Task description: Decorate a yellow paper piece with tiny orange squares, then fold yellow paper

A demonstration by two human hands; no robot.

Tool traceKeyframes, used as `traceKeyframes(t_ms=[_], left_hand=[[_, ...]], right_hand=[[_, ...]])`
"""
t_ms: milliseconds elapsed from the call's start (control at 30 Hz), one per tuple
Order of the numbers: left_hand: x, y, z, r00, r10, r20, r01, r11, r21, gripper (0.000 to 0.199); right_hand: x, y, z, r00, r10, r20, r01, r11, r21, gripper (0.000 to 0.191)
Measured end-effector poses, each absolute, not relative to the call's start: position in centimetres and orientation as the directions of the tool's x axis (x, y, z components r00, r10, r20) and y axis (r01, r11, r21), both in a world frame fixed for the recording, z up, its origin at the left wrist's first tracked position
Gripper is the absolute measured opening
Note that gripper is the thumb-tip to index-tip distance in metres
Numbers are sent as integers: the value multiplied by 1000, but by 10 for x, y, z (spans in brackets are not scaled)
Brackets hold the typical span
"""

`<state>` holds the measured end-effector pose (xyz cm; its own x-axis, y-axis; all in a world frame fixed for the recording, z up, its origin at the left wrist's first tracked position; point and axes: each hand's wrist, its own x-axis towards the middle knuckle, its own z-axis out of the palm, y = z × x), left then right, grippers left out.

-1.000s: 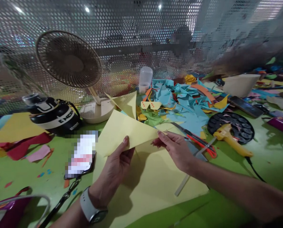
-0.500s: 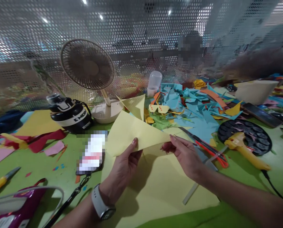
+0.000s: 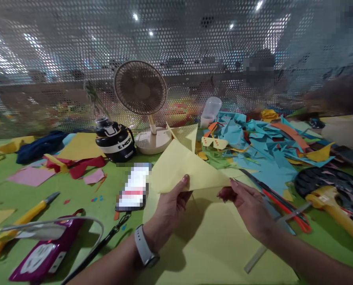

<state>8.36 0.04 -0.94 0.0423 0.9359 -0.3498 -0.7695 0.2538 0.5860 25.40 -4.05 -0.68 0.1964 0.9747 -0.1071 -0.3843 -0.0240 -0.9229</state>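
Note:
A pale yellow sheet of paper (image 3: 170,164), cut to a pointed shape, is held up between both hands. My left hand (image 3: 174,206), with a watch on its wrist, grips its lower edge, thumb on top and fingers behind. At the sheet's right corner, my right hand (image 3: 247,202) pinches the tip between thumb and fingers. Beneath them a larger pale yellow sheet (image 3: 212,245) lies on the table, shaded by the hands. The glue stick of a yellow glue gun (image 3: 327,198) juts out under my right forearm. Red-handled scissors (image 3: 295,215) lie beyond that hand.
A lit phone (image 3: 134,186), a black bottle (image 3: 115,144) and a small fan (image 3: 140,89) stand or lie to the left and back. Blue paper scraps (image 3: 259,138) are heaped at the back right, near a black round tray (image 3: 309,178). A purple device (image 3: 48,249) is front left.
The view has swung left, so everything sits further right in the picture. Both hands keep their hold on the yellow paper, with little change in pose.

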Motion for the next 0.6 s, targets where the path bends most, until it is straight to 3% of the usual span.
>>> traceKeyframes(t_ms=[600], left_hand=[[83,2,-2,3,930,-368,-793,226,565,36]], right_hand=[[253,-40,-7,155,983,-98,-353,-38,-935,28]])
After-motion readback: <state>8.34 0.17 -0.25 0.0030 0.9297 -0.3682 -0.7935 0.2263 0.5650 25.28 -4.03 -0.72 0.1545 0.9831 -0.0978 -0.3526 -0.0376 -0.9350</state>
